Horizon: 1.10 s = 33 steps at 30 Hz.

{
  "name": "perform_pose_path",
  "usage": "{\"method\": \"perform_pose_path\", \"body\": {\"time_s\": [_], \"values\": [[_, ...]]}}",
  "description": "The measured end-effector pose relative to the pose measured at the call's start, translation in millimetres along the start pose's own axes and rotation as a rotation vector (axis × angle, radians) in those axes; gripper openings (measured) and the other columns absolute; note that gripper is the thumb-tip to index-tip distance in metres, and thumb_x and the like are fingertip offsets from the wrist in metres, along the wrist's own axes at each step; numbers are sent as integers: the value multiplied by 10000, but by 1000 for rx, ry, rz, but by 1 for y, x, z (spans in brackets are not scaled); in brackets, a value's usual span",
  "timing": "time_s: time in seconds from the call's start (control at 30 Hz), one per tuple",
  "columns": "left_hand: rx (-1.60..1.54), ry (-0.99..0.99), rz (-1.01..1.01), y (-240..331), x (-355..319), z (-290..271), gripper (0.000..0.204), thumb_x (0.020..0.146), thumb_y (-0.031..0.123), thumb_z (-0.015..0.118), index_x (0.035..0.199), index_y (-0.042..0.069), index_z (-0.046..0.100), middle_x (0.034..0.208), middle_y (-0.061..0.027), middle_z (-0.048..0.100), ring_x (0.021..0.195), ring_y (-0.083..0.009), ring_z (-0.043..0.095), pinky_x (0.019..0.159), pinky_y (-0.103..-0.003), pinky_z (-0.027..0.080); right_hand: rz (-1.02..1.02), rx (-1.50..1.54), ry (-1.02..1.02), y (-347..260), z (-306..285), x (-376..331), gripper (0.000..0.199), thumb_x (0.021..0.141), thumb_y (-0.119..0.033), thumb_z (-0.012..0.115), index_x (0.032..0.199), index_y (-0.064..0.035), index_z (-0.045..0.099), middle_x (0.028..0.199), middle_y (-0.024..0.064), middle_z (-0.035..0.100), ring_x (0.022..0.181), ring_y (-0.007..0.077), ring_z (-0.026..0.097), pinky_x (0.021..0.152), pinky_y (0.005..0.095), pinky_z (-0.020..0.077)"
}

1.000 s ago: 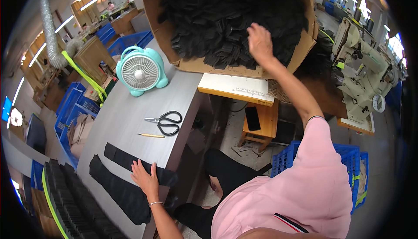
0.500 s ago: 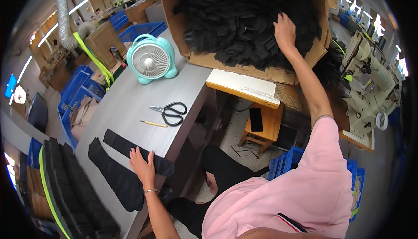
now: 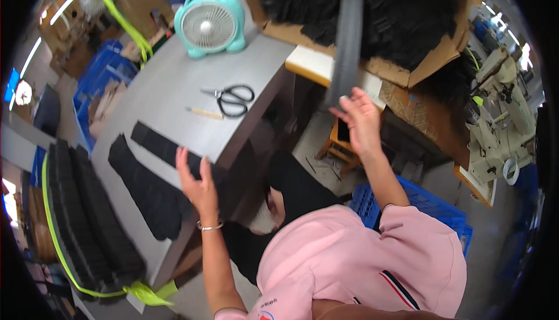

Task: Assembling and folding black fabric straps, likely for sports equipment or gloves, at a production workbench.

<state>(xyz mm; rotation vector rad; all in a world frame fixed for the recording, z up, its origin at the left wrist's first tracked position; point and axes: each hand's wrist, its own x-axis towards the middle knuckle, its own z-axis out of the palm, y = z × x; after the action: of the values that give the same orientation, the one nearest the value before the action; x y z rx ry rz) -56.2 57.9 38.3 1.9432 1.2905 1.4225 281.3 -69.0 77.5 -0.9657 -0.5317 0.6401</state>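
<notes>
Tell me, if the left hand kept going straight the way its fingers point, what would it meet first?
Probably the black fabric strip lying on the grey table: the left hand hovers at the table's near edge, fingers aimed up over it. Depth is unclear; scissors lie farther along.

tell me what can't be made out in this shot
Head view only:
- Upper end of the black strip in the right hand: motion-blurred.
- Cardboard box: cut off by the top edge.
- Bundled black stack: far end lost at the dark rim.
- Left hand: palm faces away, contact with the black pieces unclear.
</notes>
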Motion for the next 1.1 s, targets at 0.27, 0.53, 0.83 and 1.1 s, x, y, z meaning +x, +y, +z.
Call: {"method": "perform_pose_path", "body": {"time_s": [0.27,0.53,0.83,1.1], "values": [[-988,-97,-536,70,-24,17,565,924,50,678,1396,-81,396,1339,-179,559,1258,-233,550,1007,-321,455,633,-200,-632,38,62,-94,358,942,-64,623,1278,34,549,1112,102,670,982,153,666,855,323,578],[-888,385,-548,17,-22,-54,251,987,146,623,1164,-21,565,1134,-195,678,999,-237,690,840,-352,582,476,-1003,-940,47,-2,-62,369,884,-88,651,1245,-12,631,1029,90,722,911,157,684,831,285,530],[-995,-102,-817,59,-96,42,220,1024,146,558,1191,12,606,1122,-70,668,1013,-103,626,889,-248,501,-259,-844,-903,71,125,-68,307,908,-162,665,1174,-10,639,1201,167,654,1093,310,644,920,350,494],[262,-131,161,15,-80,3,480,776,35,746,1238,58,616,1363,-160,564,1359,-384,438,1151,-504,312,87,-689,-707,90,124,-56,164,953,-118,604,1054,2,649,860,56,662,798,85,594,735,250,487]]}}
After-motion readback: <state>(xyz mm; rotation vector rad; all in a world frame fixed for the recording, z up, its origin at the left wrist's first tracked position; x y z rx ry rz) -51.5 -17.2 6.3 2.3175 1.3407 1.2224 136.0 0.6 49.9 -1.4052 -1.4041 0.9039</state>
